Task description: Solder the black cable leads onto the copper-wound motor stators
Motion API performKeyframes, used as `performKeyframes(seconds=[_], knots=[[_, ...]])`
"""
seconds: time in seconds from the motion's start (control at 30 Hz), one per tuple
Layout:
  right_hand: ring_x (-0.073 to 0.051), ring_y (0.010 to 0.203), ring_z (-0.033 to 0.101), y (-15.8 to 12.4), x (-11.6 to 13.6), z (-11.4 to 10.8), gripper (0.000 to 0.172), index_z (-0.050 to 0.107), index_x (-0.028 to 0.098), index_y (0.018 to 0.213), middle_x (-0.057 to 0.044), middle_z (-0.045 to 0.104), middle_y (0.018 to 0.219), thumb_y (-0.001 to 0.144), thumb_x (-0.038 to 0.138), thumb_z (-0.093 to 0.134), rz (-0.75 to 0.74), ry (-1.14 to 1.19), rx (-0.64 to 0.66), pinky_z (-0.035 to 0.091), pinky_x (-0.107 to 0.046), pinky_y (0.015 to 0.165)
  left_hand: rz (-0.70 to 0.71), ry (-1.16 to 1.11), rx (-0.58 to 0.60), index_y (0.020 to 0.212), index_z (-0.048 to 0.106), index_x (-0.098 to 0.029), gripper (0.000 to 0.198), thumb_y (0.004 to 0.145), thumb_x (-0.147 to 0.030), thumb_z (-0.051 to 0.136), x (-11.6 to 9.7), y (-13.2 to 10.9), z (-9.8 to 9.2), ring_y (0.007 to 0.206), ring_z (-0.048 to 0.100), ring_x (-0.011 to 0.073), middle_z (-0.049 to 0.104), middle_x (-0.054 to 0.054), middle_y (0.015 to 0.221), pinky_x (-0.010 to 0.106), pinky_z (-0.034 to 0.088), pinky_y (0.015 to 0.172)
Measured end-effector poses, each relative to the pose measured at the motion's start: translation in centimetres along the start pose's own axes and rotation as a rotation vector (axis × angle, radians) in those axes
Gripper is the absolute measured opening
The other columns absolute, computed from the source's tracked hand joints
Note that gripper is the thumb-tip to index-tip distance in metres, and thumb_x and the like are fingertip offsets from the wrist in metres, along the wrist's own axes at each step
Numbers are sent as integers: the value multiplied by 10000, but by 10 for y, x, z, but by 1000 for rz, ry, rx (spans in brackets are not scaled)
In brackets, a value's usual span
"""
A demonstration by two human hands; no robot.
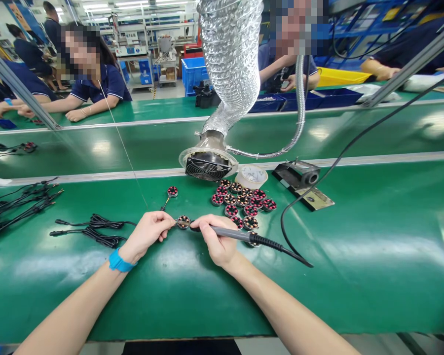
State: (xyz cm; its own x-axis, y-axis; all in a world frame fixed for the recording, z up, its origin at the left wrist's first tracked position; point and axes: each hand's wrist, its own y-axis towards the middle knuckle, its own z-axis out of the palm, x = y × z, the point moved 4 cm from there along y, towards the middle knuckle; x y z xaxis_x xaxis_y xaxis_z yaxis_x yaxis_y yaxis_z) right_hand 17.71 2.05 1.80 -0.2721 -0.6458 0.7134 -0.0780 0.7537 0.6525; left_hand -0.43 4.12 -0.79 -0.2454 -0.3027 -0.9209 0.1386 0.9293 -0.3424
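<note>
My right hand (219, 241) is closed round a grey soldering iron (231, 232), its tip end at a small round motor stator (184, 222) lying on the green bench. On the stator's left side my left hand (151, 230), with a blue wristband, pinches at its edge; what the fingertips hold is too small to make out. A thin wire (122, 140) slants down from above towards that hand, and a coiled black cable (101, 230) reaches its wrist side. Just beyond lies another stator (172, 191) with leads attached.
Several stators (243, 199) cluster right of my hands, by a tape roll (251, 176). An iron stand (301, 177) is farther right. A foil duct with a fan (209, 166) hangs ahead. Black cables (13, 207) lie left. Co-workers sit across the bench.
</note>
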Motion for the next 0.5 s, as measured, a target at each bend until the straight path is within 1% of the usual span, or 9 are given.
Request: performKeyframes(seconds=[0.2,0.4,0.5], knots=[[-139,481,604,0,-1,0,277,691,210,755,13,653,575,920,227,469,22,34,14,525,-273,563,3,13,-4,720,638,-145,275,721,-419,657,0,-1,0,481,434,90,513,-29,532,215,338,476],[-153,500,617,-1,-3,1,296,695,212,749,17,602,522,925,252,461,54,35,21,529,-280,570,6,7,-1,715,633,-147,274,716,-420,660,1,-1,0,476,433,91,513,-32,519,213,332,472],[-160,505,621,-2,-5,0,300,698,214,748,15,601,515,928,257,462,73,49,-4,530,-290,568,6,6,0,711,634,-147,271,717,-417,662,1,-1,0,473,432,90,513,-32,513,212,330,471]])
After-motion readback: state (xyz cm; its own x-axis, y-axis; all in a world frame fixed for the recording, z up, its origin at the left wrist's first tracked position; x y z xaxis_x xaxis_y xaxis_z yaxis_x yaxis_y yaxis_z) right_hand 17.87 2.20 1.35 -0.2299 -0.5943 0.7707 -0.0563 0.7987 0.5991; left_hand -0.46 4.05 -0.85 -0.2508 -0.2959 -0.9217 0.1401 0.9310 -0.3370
